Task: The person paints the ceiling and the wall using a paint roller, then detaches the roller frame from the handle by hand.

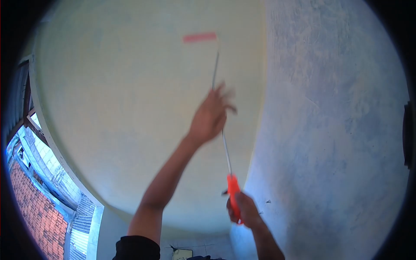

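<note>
A paint roller with a pink sleeve (pixel 199 37) and a long thin metal rod (pixel 227 151) reaches up the pale yellow-green wall (pixel 130 86). My right hand (pixel 247 210) is wrapped round its orange handle (pixel 233 190), low in the view. Higher up, my left hand (pixel 210 115) is at the rod, which passes behind it. The left fingers are blurred by motion but look spread apart. Whether the left hand touches the rod, I cannot tell. The sleeve is also blurred, and its contact with the wall is unclear.
A bluish-white, patchy wall (pixel 320 130) meets the yellow-green one at a corner on the right. At the left is a window opening with a pale frame (pixel 93 229), tiled roof (pixel 39 203) outside. Below, a pale object (pixel 182 254) sits on the floor.
</note>
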